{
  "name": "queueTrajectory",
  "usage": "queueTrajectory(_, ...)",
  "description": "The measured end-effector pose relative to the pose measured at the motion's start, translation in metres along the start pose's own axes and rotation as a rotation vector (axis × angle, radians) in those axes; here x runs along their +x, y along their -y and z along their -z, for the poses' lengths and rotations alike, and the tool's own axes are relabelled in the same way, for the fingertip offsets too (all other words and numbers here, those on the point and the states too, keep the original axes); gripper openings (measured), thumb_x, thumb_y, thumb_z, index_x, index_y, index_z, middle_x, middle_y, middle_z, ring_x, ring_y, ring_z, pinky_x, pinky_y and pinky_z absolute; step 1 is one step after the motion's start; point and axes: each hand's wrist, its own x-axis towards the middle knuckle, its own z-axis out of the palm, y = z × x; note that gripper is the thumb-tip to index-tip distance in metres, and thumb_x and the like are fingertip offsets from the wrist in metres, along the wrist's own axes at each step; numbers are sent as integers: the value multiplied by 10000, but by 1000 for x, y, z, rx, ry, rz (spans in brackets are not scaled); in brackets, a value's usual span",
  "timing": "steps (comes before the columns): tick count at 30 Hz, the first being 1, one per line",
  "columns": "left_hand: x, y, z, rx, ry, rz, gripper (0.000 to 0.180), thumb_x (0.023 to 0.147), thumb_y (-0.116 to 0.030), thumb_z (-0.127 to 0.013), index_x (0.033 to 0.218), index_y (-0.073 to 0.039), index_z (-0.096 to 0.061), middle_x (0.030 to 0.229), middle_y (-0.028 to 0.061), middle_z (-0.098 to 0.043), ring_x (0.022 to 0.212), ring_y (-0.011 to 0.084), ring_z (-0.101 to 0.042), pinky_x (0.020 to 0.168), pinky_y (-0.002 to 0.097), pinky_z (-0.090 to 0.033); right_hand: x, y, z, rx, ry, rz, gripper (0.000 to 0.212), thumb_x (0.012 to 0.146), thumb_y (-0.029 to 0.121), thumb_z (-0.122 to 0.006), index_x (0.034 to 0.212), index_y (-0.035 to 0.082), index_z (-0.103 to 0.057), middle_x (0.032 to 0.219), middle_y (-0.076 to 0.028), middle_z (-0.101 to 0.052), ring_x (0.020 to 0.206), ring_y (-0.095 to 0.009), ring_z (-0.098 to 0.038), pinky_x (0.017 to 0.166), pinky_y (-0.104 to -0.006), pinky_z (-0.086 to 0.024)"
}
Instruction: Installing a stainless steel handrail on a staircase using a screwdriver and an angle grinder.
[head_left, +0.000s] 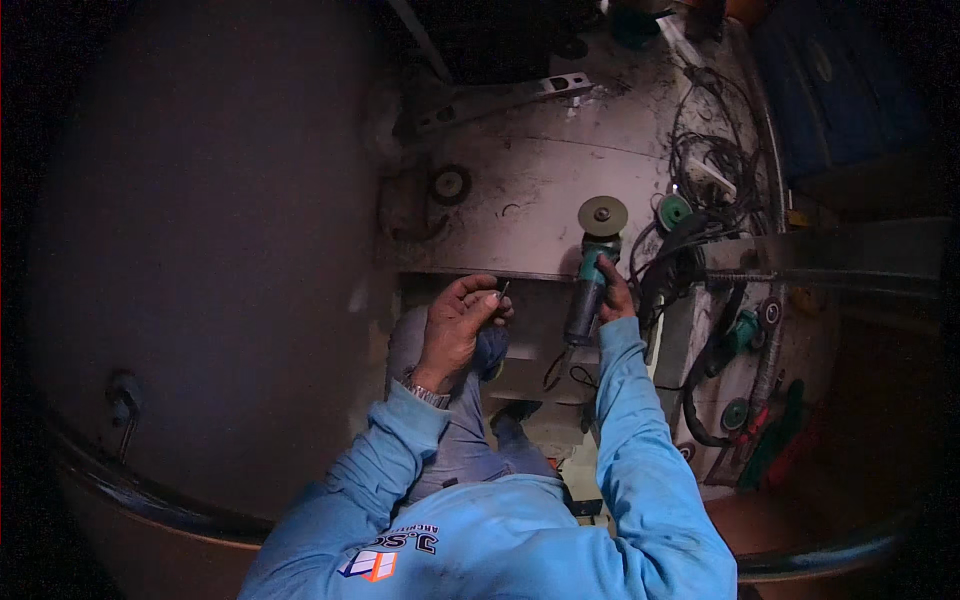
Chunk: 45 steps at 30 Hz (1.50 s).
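Note:
My right hand (617, 297) is wrapped round the body of a teal and black angle grinder (584, 308). The tool is held upright in the picture, with its pale round disc (603, 217) at the far end, over the front of the worktop. To the left of it, my left hand (458, 327) pinches a small thin metal pin (504, 290) between thumb and fingers. The exact kind of this piece is too small to tell. My hands are apart, both near the worktop's front edge.
A stained worktop (570, 165) carries a dark round wheel (450, 185) and a long metal bracket (505, 101). Tangled black cables (715, 165) lie at the right, beside a green disc (674, 211). Another teal power tool (741, 332) sits farther right, near a metal rail (830, 280).

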Motion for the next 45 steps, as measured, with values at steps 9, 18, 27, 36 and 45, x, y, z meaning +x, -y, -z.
queueTrajectory(9,43,-18,23,-118,-108,59,400,912,-192,-729,1240,-37,-562,1041,114,-689,958,212,-661,901,368,-521,89,44,-39,-63,150,24,491,864,381,-747,1146,14,-583,936,-137,-688,730,-271,-690,639,-421,-616)
queueTrajectory(18,56,-20,-1,-60,-141,-64,346,890,-76,-725,1185,2,-563,993,96,-702,938,171,-667,855,322,-529,108,69,-17,-1061,-280,382,952,696,599,-809,1296,-70,-497,1140,-231,-660,991,-367,-669,843,-485,-556)
queueTrajectory(27,71,-22,-17,92,-110,-73,451,854,-76,-766,1216,25,-516,1002,103,-697,923,173,-669,842,305,-528,91,40,-69,-1364,-801,539,783,668,566,-837,1052,-92,-659,1043,-272,-683,963,-435,-657,854,-512,-523)
queueTrajectory(36,225,-30,-21,478,-96,-87,600,811,-165,-820,1280,43,-509,989,114,-697,885,168,-657,764,285,-520,28,49,-134,-1177,-523,1029,358,886,342,-733,962,-6,-699,892,-164,-716,812,-301,-689,723,-432,-538)
queueTrajectory(45,394,-8,-50,9,-20,-33,586,800,-72,-775,1275,79,-468,1017,151,-676,856,206,-651,749,318,-531,168,92,-211,-1019,-96,877,194,906,82,-699,1063,-27,-670,862,-68,-711,729,-106,-658,625,-253,-530)
